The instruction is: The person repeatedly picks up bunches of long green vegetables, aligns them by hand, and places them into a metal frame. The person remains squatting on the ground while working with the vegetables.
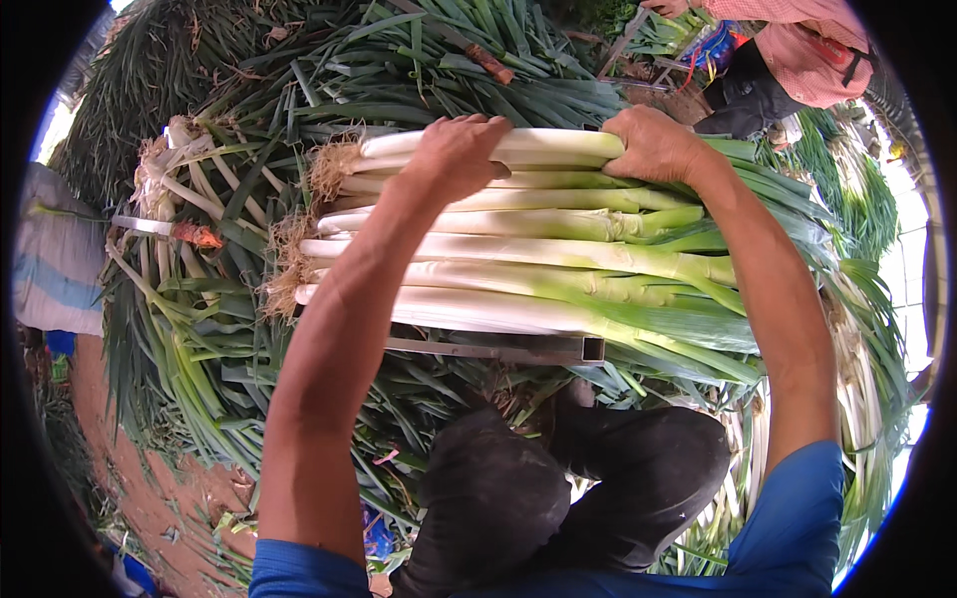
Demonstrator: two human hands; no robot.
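Note:
A row of thick green onions (523,250) lies side by side across a metal frame, with white shanks and rooty ends to the left and green leaves to the right. My left hand (460,155) curls over the white part of the farthest stalk. Farther right, my right hand (652,146) grips that same stalk where white turns to pale green. My left forearm crosses over the nearer shanks and hides part of them. The open end of a square metal tube (593,350) shows below the near edge of the row.
A knife (196,234) with a wrapped handle lies on onions at left; another wrapped handle (490,63) lies at the back. Onion heaps (187,82) surround the frame. A woven sack (56,261) stands far left. A person in a pink checked shirt (815,56) is at back right.

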